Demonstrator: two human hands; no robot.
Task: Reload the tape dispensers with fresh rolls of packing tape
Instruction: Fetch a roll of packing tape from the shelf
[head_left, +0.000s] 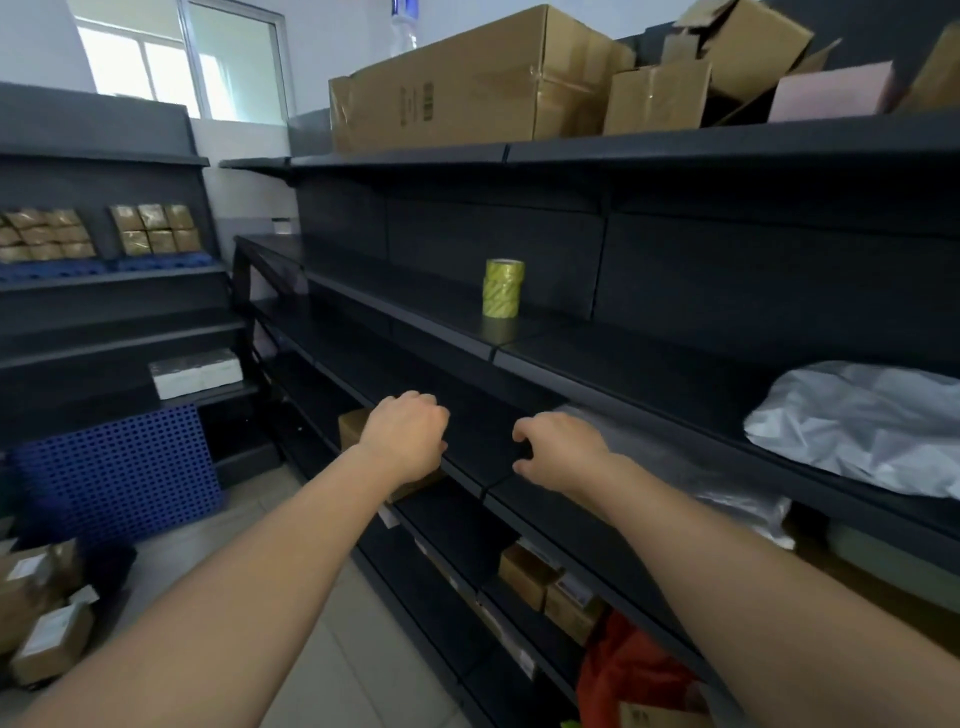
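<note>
Both left hand (405, 436) and right hand (561, 448) are hovering loosely curled, empty. Hasty reaching is risking toppling the stacked tape rolls (503, 289).

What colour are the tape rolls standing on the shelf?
The tape rolls are yellow-green; the head view shows them best.

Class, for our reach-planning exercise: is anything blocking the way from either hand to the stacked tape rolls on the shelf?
Nothing visible does. The tape rolls stand alone on the shelf one level above the left hand and right hand, with open space before them.
</note>
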